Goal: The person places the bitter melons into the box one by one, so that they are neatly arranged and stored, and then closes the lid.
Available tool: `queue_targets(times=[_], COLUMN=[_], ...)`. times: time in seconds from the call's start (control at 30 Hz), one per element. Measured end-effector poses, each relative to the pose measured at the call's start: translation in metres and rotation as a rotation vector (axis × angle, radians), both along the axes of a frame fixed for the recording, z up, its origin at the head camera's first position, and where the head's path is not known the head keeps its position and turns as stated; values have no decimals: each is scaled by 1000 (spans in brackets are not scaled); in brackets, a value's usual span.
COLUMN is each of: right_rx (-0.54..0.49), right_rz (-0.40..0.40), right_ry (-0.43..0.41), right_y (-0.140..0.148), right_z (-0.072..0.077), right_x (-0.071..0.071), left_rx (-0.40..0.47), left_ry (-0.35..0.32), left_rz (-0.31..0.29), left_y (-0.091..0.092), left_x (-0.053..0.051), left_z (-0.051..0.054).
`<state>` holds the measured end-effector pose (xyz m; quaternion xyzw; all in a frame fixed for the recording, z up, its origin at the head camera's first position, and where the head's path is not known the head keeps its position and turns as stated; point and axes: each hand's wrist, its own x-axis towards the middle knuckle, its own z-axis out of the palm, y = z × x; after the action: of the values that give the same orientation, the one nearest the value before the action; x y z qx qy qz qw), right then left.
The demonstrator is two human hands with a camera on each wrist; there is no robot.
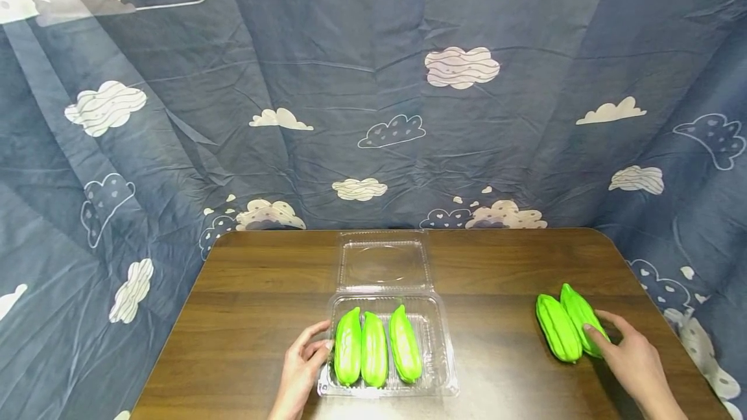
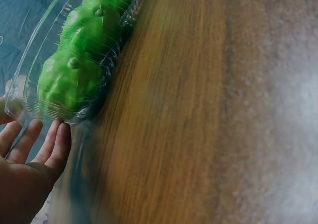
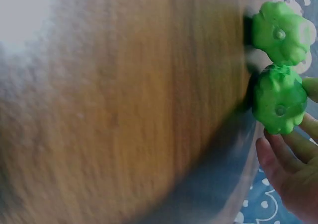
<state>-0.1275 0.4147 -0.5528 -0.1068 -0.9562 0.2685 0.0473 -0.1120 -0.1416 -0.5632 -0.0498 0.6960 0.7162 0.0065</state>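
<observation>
A clear plastic box point(image 1: 434, 342) holds three bright green ridged vegetables, the leftmost one point(image 1: 348, 349) beside its left wall. The left hand point(image 1: 302, 368) pinches the box's left edge; in the left wrist view that hand point(image 2: 32, 164) has its fingertips against the wall. On the right, two more green vegetables lie side by side. The right hand point(image 1: 633, 355) grips the outer one point(image 1: 580, 316), thumb on top; the other point(image 1: 558, 329) touches it on the left. In the right wrist view the right hand point(image 3: 293, 159) has its fingers round the nearer vegetable point(image 3: 280, 100).
The box's transparent lid point(image 1: 384, 264) lies folded back behind it on the brown wooden table point(image 1: 245, 316). A dark blue cloth point(image 1: 327, 83) with a cloud pattern hangs behind the table and at both sides.
</observation>
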Motion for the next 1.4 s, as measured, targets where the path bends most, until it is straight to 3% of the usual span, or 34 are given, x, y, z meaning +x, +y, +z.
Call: queue_targets(times=[0.5,0.6,0.73,0.87,1.17,1.4], right_rx=[3,28,31,8,-51,-144], right_rz=[93,38,-71,-139,-144,-91], right_ry=[-134,-91,45,124,260,355], right_y=[5,5,-1,-11,-47,-78], right_z=[13,14,17,25,40,42], right_x=[-2,0,3,8,20,23], left_rx=[-1,-6,-8,-2,-9,-16], left_ry=[-5,-7,-5,-10,-18,-2], left_rz=[-9,-12,-8,-5,-11,-10], left_y=[-2,-2,-2,-3,-2,0], left_x=[1,1,1,1,0,-1], left_z=[-2,-2,-1,-1,1,0])
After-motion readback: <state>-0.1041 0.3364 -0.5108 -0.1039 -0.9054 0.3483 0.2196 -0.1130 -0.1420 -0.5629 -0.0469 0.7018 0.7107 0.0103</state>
